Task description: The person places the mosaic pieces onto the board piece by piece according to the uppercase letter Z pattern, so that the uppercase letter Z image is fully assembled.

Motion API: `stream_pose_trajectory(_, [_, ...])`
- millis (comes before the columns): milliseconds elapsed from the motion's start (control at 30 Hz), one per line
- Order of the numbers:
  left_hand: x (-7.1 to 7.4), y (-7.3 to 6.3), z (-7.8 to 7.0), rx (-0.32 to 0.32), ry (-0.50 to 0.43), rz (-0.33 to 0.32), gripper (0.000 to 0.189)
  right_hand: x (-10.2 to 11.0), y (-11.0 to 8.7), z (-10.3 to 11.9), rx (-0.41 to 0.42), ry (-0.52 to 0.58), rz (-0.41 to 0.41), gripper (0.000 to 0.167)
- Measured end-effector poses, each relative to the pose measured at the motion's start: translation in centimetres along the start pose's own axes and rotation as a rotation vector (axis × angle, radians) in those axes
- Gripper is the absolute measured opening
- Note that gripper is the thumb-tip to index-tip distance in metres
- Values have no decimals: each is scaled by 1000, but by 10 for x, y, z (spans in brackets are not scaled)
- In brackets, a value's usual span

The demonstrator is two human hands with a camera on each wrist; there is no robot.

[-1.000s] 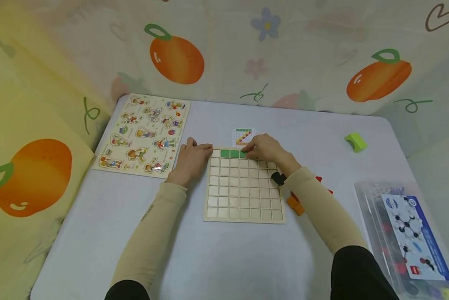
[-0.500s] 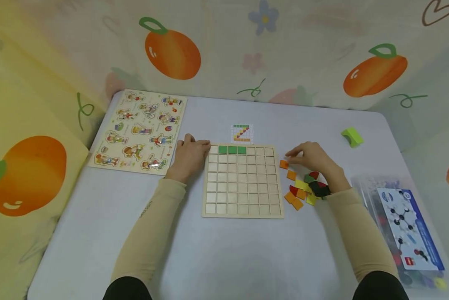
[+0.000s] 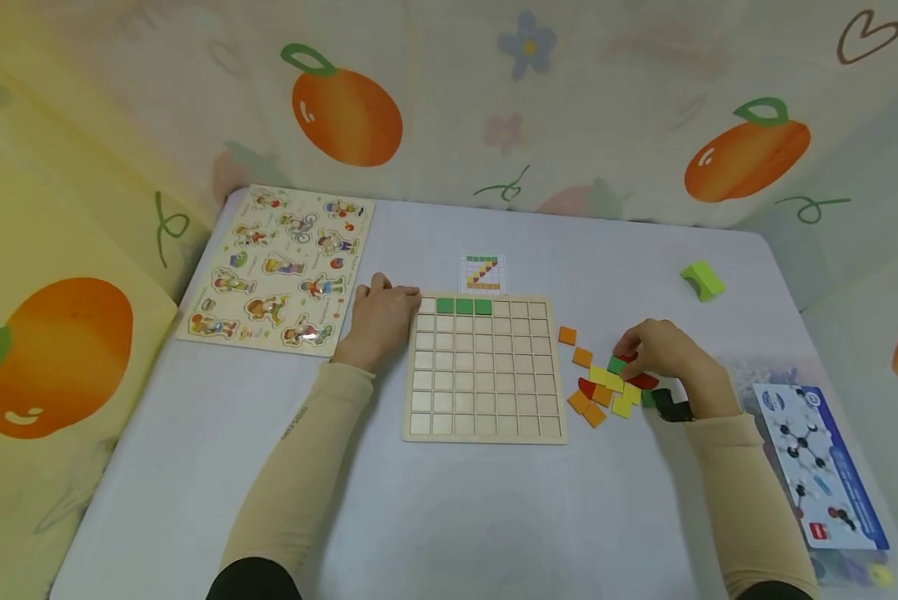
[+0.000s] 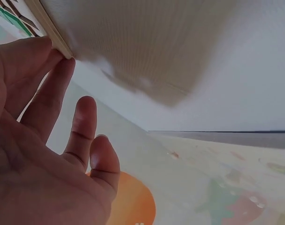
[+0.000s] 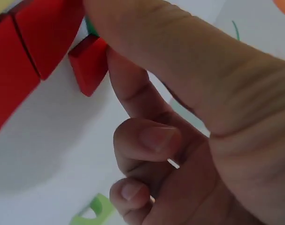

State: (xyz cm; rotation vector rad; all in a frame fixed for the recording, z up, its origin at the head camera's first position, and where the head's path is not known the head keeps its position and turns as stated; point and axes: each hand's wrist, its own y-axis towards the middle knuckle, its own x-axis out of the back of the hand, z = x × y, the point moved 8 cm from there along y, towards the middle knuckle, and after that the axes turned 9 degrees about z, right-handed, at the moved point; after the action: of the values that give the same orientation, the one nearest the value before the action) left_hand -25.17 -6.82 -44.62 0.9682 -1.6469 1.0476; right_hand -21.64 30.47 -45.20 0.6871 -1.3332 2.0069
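My left hand (image 3: 380, 321) pinches the upper left corner of a wooden grid board (image 3: 486, 375); in the left wrist view its thumb and fingers meet at the board's edge (image 4: 62, 46). Three green square tiles (image 3: 465, 307) lie side by side in the top row, with the corner cell left of them bare. Over the loose pile to the right, my right hand (image 3: 662, 350) pinches a green tile (image 3: 616, 365) between thumb and forefinger; the fingers hide most of it in the right wrist view. Red tiles (image 5: 25, 61) lie right beside those fingertips.
Orange (image 3: 582, 357) and yellow tiles (image 3: 606, 377) lie scattered right of the board. A small pattern card (image 3: 483, 273) is behind it. A picture puzzle (image 3: 276, 267) lies left, a lime arch block (image 3: 702, 281) back right, and a clear box with a blue-edged label (image 3: 820, 467) at right.
My right hand has moved from the board's top row, past the orange tiles, to the loose pile and now takes hold of a green tile. My left hand keeps its place at the corner.
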Motion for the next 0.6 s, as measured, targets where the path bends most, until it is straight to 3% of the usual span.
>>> stream_pose_trajectory(233, [0,0,2,0,-20,-15,35,-1,3,9,49,4,27,21])
stream_pose_trajectory(367, [0,4,4,4,-54,-2,35,1,4,10,82,67,19,20])
stream_pose_trajectory(600, [0,7,8,27,-111,-13,30,24,28,49,184,166,-198,22])
